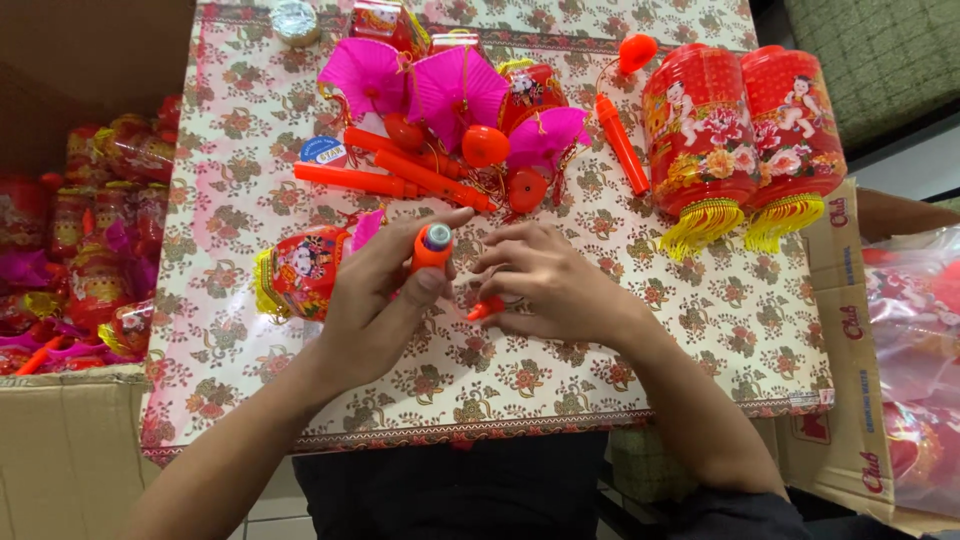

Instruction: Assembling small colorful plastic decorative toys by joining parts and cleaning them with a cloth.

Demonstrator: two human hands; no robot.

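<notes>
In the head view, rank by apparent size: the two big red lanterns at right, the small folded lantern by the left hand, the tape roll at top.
1. Two big red lanterns, alike in size.
2. Small folded lantern.
3. Tape roll, though it lies farthest from the camera.

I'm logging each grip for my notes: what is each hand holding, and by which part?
The left hand grips an orange tube around its barrel, open end up. The right hand pinches a small orange piece at one end.

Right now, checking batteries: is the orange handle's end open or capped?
Open: the handle in the left hand shows a battery end.
</notes>
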